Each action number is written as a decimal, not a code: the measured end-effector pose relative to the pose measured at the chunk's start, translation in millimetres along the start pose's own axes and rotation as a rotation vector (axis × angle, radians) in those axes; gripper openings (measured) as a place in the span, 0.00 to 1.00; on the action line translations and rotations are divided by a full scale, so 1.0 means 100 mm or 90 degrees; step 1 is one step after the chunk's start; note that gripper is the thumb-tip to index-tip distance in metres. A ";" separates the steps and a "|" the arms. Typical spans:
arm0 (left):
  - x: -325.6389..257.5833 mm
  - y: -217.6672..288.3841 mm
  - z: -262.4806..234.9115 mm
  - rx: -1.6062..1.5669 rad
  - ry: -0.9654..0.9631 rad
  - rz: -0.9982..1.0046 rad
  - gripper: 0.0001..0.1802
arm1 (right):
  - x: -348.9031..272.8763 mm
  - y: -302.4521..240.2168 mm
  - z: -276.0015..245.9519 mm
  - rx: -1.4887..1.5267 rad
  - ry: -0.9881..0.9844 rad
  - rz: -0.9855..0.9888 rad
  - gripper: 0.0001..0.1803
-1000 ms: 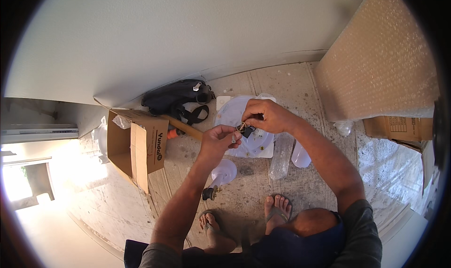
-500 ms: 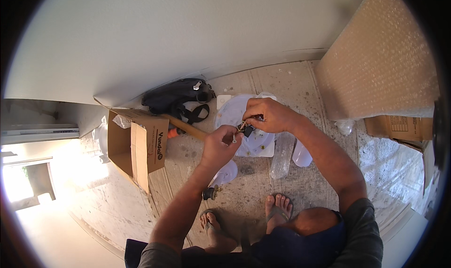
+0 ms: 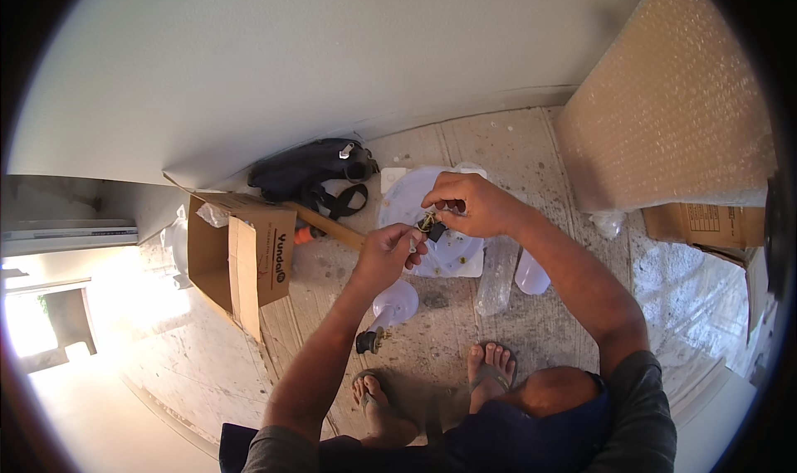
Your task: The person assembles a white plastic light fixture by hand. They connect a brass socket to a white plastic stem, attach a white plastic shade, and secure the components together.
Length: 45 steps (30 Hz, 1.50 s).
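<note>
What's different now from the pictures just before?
The right hand moved slightly left, its pinch opening a little. Nothing was clearly grabbed or dropped: it and the left hand stay at the small black part with wires. The cardboard box and black bag stayed put.

open cardboard box (image 3: 271,284) at left, black bag (image 3: 286,174) near pale wall (image 3: 332,58), bubble-wrapped panel (image 3: 664,116) at right

Light: daylight, strongest at left, opening (image 3: 29,317) blown to white | Glare: floor (image 3: 170,340) washed out beside it, pale bright patch at far right | Shadow: wall (image 3: 349,58) soft grey, darker floor around the feet (image 3: 491,372) | Lens: straight edges bowed, black rim | Focus: wires (image 3: 427,222) soft, fine detail unclear
</note>
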<state>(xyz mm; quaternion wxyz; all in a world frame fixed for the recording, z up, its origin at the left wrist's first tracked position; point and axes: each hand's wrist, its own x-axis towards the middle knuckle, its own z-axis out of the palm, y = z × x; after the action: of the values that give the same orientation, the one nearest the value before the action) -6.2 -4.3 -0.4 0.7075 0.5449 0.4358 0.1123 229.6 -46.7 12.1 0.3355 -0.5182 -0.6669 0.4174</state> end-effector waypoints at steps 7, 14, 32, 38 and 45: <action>0.04 0.07 -0.07 -0.195 -0.034 -0.161 0.14 | 0.01 0.07 -0.01 -0.013 -0.012 -0.018 0.08; 0.06 0.09 -0.10 -0.220 -0.045 -0.206 0.14 | 0.04 0.00 -0.02 -0.003 -0.002 -0.012 0.07; 0.08 0.08 -0.05 -0.282 -0.051 -0.241 0.14 | 0.07 -0.01 -0.02 0.034 -0.041 0.026 0.10; 0.09 0.08 -0.07 -0.288 -0.060 -0.252 0.14 | 0.03 0.01 -0.03 -0.052 -0.023 -0.029 0.10; 0.08 0.10 -0.06 -0.279 -0.055 -0.258 0.14 | 0.04 -0.01 0.00 0.000 -0.010 -0.003 0.08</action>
<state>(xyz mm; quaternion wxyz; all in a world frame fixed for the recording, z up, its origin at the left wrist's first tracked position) -2.9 8.5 3.8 0.8342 0.2852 0.4705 0.0371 227.8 -42.6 13.3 0.3309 -0.5137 -0.6707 0.4204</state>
